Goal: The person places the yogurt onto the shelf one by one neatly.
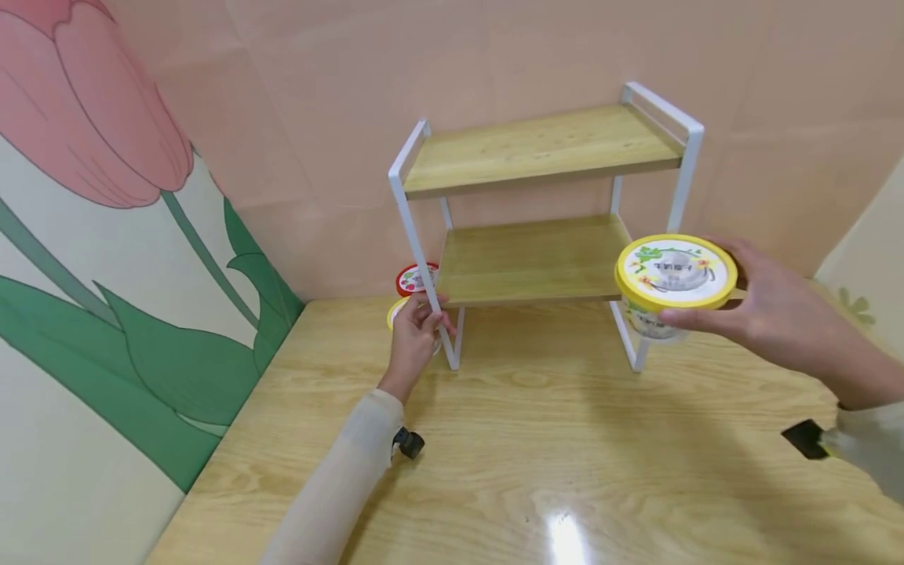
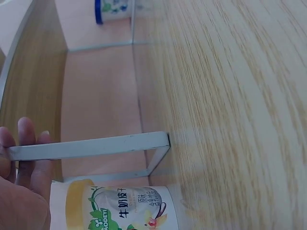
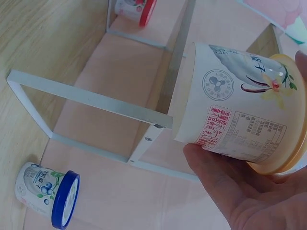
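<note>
My right hand (image 1: 791, 318) grips a paper tub with a yellow lid (image 1: 674, 271), raised in front of the shelf's right side. The tub's white printed side (image 3: 240, 96) fills much of the right wrist view. My left hand (image 1: 412, 345) holds the left front leg of a two-tier wooden shelf (image 1: 537, 255) with a white metal frame, fingers curled round it. Just past that hand, a second yellow-lidded tub (image 2: 129, 208) stands on the table beside the leg. In the head view my fingers partly hide it.
Behind the second yellow tub stands a red-lidded tub (image 1: 413, 278). A blue-lidded tub (image 3: 45, 194) sits on the table past the shelf's right side, hidden in the head view. The wooden table (image 1: 494, 463) meets a pink backdrop (image 1: 318, 157) behind the shelf.
</note>
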Available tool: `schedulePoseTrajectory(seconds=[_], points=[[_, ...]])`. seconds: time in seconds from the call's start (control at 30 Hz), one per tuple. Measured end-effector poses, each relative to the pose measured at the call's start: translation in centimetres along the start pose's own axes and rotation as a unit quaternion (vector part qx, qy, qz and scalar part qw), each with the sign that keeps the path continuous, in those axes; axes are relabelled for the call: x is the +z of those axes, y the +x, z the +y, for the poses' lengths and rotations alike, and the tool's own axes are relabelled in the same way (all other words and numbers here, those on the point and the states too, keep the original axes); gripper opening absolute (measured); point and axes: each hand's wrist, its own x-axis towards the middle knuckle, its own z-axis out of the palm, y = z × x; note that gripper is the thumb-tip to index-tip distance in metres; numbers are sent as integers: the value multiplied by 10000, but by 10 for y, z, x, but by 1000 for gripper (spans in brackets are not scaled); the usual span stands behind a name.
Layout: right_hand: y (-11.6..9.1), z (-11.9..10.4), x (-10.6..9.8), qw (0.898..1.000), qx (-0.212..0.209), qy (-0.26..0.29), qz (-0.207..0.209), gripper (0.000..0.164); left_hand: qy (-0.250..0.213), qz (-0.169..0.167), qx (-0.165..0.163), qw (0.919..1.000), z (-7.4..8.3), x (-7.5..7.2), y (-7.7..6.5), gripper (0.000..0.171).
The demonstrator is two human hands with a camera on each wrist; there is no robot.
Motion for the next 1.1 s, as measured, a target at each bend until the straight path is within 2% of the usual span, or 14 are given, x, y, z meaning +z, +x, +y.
schedulePoseTrajectory(seconds=[0.23, 0.47, 0.67, 1.1], points=[[-2, -5, -3, 9999, 61, 119, 1, 99, 167, -37, -64, 9998, 0, 0, -3, 19], [3, -9, -11, 9994, -86, 328, 109, 96, -91, 18, 17, 10000, 2, 1, 0, 18], [6, -15, -21, 9991, -70, 410, 78, 96, -17, 14, -104, 9999, 1, -1, 1, 17], [-1, -21, -44, 9996, 24, 237, 181, 97, -65, -101, -38, 9999, 0, -4, -3, 19]])
